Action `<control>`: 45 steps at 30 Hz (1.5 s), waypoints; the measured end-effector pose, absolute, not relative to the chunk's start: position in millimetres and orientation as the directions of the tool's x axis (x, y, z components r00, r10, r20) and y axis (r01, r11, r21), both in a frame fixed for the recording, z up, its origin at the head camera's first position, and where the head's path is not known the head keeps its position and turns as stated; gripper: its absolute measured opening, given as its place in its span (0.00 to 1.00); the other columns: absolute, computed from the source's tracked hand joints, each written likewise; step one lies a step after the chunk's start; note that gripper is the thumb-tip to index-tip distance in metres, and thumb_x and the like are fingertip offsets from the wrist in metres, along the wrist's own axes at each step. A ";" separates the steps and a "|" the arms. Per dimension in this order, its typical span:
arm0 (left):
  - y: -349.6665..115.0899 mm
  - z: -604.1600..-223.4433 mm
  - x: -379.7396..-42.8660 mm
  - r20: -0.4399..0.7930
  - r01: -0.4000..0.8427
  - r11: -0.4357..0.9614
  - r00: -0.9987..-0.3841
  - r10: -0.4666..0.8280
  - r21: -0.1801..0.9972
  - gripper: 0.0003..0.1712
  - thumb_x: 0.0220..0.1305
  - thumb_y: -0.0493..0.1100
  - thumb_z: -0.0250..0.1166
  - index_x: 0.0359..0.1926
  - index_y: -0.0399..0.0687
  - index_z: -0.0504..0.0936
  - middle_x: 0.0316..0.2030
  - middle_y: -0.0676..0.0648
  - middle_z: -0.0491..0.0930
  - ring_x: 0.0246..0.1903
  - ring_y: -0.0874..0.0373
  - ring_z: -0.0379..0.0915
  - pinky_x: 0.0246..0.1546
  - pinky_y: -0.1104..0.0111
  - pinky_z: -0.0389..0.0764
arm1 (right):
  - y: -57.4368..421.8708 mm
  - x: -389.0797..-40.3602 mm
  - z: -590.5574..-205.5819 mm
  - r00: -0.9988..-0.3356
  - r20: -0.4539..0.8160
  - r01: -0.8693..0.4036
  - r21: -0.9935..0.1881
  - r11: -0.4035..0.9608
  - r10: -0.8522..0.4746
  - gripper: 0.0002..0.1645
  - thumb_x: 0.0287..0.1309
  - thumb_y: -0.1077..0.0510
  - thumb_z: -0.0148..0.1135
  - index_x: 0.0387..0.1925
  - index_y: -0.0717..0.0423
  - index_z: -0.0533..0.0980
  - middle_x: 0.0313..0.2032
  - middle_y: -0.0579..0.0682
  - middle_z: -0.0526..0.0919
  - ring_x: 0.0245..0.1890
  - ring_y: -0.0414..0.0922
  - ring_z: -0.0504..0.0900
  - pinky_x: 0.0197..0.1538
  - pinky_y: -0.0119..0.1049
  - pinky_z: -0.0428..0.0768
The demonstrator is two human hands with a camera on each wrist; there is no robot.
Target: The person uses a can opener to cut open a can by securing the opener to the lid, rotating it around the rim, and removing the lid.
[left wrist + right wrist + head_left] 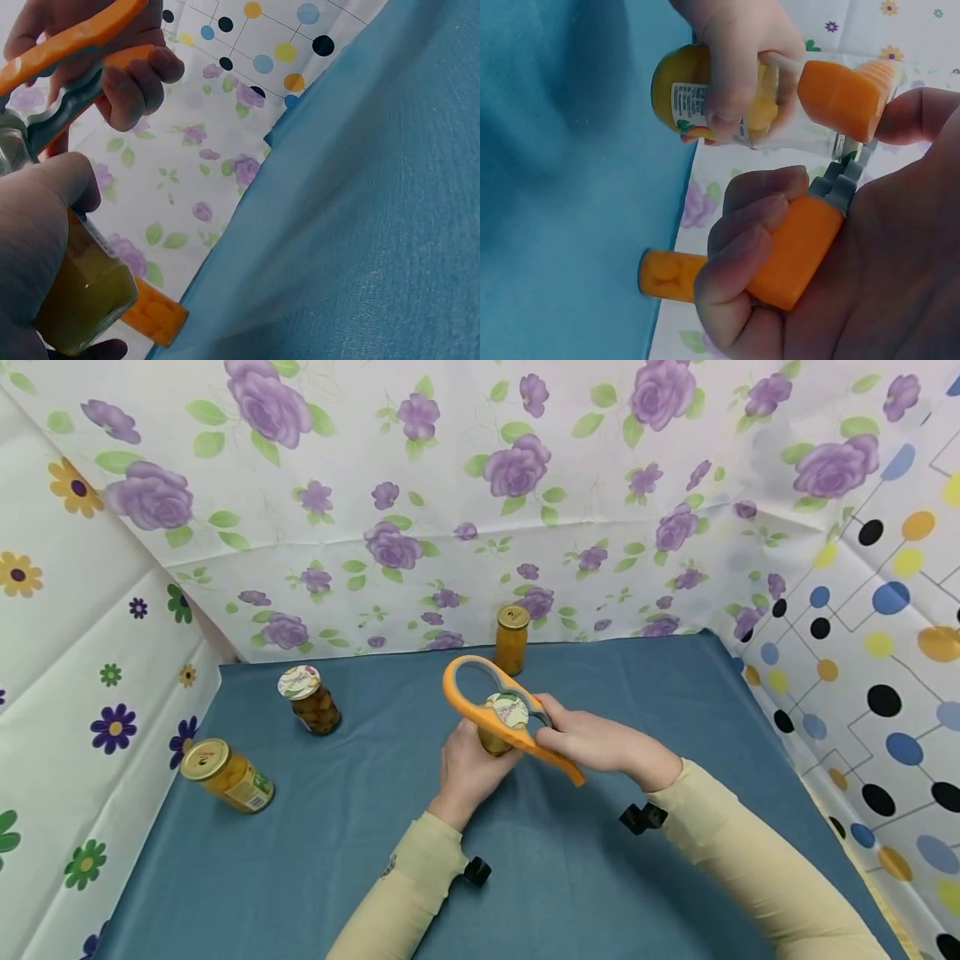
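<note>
In the head view, the left hand [472, 768] grips a glass jar [493, 743] of yellowish contents around its body, raised above the table. A printed white lid [510, 708] tops this jar. The right hand [596, 739] holds an orange jar opener [553, 757] with grey inner teeth, and its loop surrounds the lid. Seen from the right wrist, fingers curl round one orange handle [799, 247] while the thumb lies at the other handle [840, 97]. The grey teeth [840, 184] sit right at the jar's top end. The jar's lower part [90, 300] shows below the left thumb in the left wrist view.
A gold-lidded jar [512, 647] of orange contents stands behind the hands at the table's back edge. On the left are a dark jar [318, 710] with a patterned lid and a jar of yellow fruit [236, 783]. Patterned sheets [420, 552] surround the blue tablecloth [337, 843].
</note>
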State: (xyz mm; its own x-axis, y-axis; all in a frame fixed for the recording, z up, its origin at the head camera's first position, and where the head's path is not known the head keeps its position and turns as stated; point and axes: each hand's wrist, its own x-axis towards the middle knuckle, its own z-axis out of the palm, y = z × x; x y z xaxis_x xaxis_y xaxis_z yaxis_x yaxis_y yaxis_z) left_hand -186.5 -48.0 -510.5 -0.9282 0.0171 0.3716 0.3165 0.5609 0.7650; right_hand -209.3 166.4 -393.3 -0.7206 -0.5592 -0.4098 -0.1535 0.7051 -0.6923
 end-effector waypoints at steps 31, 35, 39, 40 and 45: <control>-56.8 -502.2 -188.8 0.315 0.364 0.581 -0.930 0.187 0.728 0.35 0.55 0.48 0.78 0.64 0.47 0.78 0.41 0.53 0.83 0.28 0.62 0.74 0.26 0.65 0.79 | 168.8 -227.6 -365.2 -0.589 -0.591 -0.131 -0.603 0.787 -0.552 0.50 0.74 0.44 0.49 0.87 0.45 0.38 0.58 0.54 0.81 0.48 0.52 0.81 0.56 0.53 0.72; -56.8 -500.3 -189.2 0.283 0.334 0.591 -0.942 0.180 0.734 0.35 0.55 0.48 0.78 0.63 0.48 0.78 0.43 0.52 0.82 0.31 0.61 0.75 0.29 0.63 0.80 | 164.5 -226.6 -362.4 -0.618 -0.603 -0.159 -0.532 0.832 -0.504 0.52 0.74 0.41 0.49 0.87 0.45 0.36 0.45 0.51 0.86 0.39 0.51 0.83 0.52 0.53 0.74; -55.0 -501.2 -189.2 0.294 0.336 0.586 -0.941 0.170 0.737 0.33 0.55 0.48 0.77 0.62 0.48 0.78 0.44 0.51 0.82 0.31 0.60 0.76 0.29 0.62 0.80 | 160.9 -225.5 -360.8 -0.640 -0.605 -0.175 -0.485 0.857 -0.473 0.53 0.74 0.40 0.49 0.87 0.46 0.35 0.41 0.50 0.87 0.36 0.51 0.84 0.50 0.53 0.76; -54.5 -501.8 -189.0 0.298 0.338 0.584 -0.940 0.167 0.738 0.33 0.55 0.47 0.78 0.62 0.48 0.78 0.44 0.51 0.82 0.32 0.60 0.76 0.30 0.62 0.81 | 160.1 -225.5 -360.7 -0.645 -0.606 -0.175 -0.476 0.862 -0.466 0.52 0.75 0.40 0.50 0.87 0.45 0.35 0.41 0.51 0.86 0.36 0.51 0.84 0.50 0.52 0.76; -52.9 -506.2 -189.1 0.315 0.339 0.576 -0.938 0.145 0.744 0.33 0.55 0.47 0.79 0.61 0.48 0.79 0.43 0.50 0.82 0.32 0.59 0.77 0.30 0.63 0.81 | 158.0 -225.1 -361.1 -0.660 -0.602 -0.187 -0.448 0.874 -0.450 0.52 0.75 0.40 0.49 0.87 0.44 0.36 0.40 0.53 0.86 0.35 0.51 0.83 0.48 0.52 0.77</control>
State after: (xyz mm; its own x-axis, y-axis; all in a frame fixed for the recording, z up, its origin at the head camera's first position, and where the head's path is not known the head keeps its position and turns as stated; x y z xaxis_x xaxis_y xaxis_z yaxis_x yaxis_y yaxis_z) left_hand -189.1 -52.9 -506.2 -0.9380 0.1453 0.3149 0.3389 0.5763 0.7437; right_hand -225.1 158.0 -361.1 -0.6596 -0.4500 -0.6020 -0.1870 0.8740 -0.4485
